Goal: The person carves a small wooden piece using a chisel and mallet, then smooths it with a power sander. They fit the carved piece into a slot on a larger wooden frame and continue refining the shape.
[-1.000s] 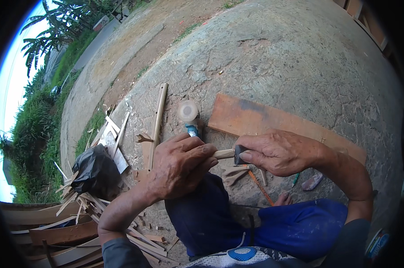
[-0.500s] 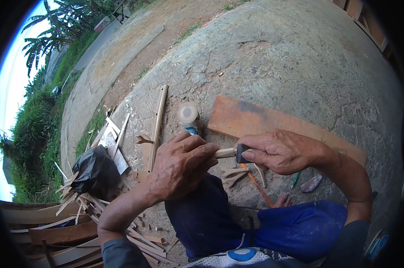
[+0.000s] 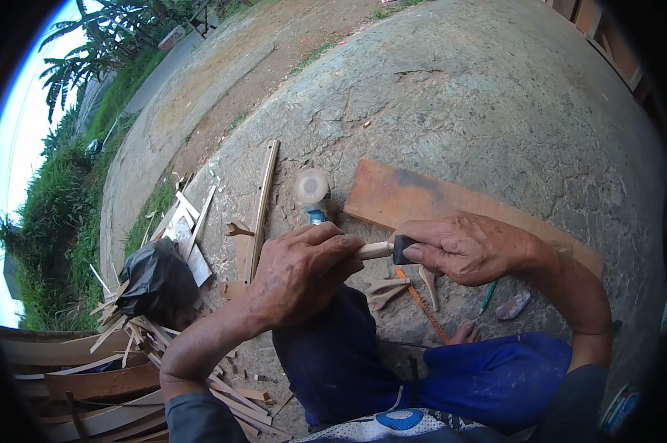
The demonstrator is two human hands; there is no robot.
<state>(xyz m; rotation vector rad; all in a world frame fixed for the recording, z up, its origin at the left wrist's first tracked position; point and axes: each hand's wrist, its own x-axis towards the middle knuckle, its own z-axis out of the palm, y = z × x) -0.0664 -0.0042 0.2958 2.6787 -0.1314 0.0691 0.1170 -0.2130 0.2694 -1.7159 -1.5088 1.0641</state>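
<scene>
Wood: pale wooden stick (image 3: pixel 374 250) sits right in the middle of the head view, level, bridging the two hands above the blue-clad knees.
Left hand: the left hand (image 3: pixel 300 273) is wrapped round the left part of the stick, fingers (image 3: pixel 332 244) curled tight over it, only the stick's right stretch showing past the knuckles.
Right hand: the right hand (image 3: pixel 470 247) meets it from the other side, its fingers pinched down on a small dark tool (image 3: pixel 403 249), thumb pressing along the underside.
Contact: the dark tool is touching the stick's right end; how it bites in, I cannot tell.
Ground: cracked grey concrete floor (image 3: pixel 496 111) spreads out ahead, with a dirt strip and grass beyond on the left.
Plank: a reddish-brown plank (image 3: pixel 415 199) lies flat on the floor just past the right hand, running away to the right.
Bottle: a small clear bottle (image 3: pixel 313 190) with a blue base stands just beyond the left hand's fingertips.
Batten: a long thin batten (image 3: pixel 263 203) lies near the bottle, on its left.
Offcuts: carved pale wood pieces (image 3: pixel 389 289) rest on the floor under the hands, beside an orange strip (image 3: pixel 422 306) and a green pencil (image 3: pixel 488 295).
Scrap: a black plastic bag (image 3: pixel 153 280) sits at left among a heap of wood slats (image 3: pixel 105 376).
</scene>
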